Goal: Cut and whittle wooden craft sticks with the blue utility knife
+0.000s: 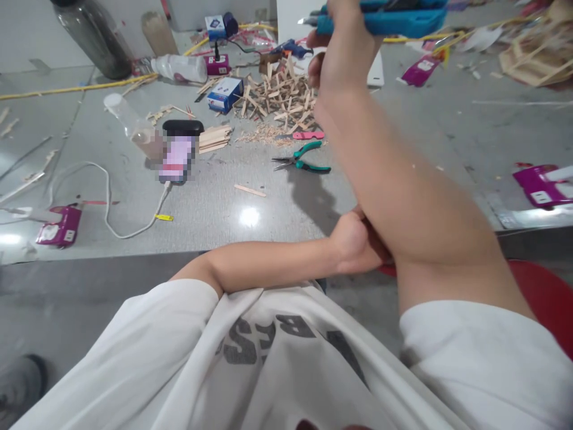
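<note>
My right hand point(342, 45) is raised at the top of the view and is closed around a blue glue gun point(394, 18) held level, nozzle pointing left. My left hand point(356, 242) reaches across my body and presses against the underside of my right forearm near the elbow; its fingers are hidden behind that arm. Beyond the raised hand lies a pile of wooden craft sticks point(277, 95) on the grey table point(224, 197). Green-handled pliers point(302, 161) lie just left of my right forearm.
A phone point(176, 158) with a white cable leans by a stack of sticks point(215, 137). A clear bottle point(129, 122), a dark flask point(96, 36), small boxes point(224, 94), purple packets point(60, 226) and a second glue gun point(290, 48) lie about. A red stool point(544, 301) is at right.
</note>
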`<state>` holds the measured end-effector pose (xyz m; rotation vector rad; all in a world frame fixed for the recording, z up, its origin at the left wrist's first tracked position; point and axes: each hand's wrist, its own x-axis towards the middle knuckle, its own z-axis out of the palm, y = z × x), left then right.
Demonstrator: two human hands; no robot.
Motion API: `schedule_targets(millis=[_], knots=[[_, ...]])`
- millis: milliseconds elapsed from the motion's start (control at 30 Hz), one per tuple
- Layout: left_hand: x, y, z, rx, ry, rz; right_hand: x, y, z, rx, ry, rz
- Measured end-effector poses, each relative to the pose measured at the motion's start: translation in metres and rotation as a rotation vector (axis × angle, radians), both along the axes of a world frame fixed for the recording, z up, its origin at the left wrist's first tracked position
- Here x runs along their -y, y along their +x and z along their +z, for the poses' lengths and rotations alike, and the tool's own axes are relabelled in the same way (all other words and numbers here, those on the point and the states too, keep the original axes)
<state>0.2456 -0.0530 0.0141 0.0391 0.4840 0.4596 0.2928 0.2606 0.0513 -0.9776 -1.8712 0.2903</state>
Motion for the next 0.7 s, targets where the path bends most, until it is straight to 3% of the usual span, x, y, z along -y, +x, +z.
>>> schedule_targets(millis=[67,133,267,333,400,467,567,633,700], knots=[[-0.006,-0.017,0.012,-0.008,-0.03,0.063,0.037,-0.013,-0.007,-0.247,-0.068,-0.053],[-0.016,-0.034,0.015,-0.041,-0.009,0.103,0.073,-0.026,-0.009,-0.385,-0.116,-0.038],[-0.039,-0.071,0.0,-0.077,0.077,0.014,0.125,-0.049,-0.013,-0.477,-0.266,0.037],[-0.047,-0.093,-0.011,-0.073,0.132,-0.036,0.137,-0.054,-0.018,-0.496,-0.339,0.071],[-0.053,-0.123,-0.019,-0.098,0.284,-0.058,0.143,-0.052,-0.027,-0.499,-0.385,0.091],[-0.057,-0.158,-0.02,-0.226,0.626,-0.114,0.148,-0.046,-0.039,-0.479,-0.409,0.096],[-0.057,-0.213,-0.013,-0.691,1.492,-0.361,0.159,-0.034,-0.057,-0.425,-0.493,0.133],[-0.054,-0.242,-0.009,-1.04,2.056,-0.401,0.172,-0.03,-0.067,-0.35,-0.485,0.168],[-0.05,-0.261,-0.01,-1.298,2.356,-0.339,0.187,-0.03,-0.073,-0.312,-0.489,0.179]])
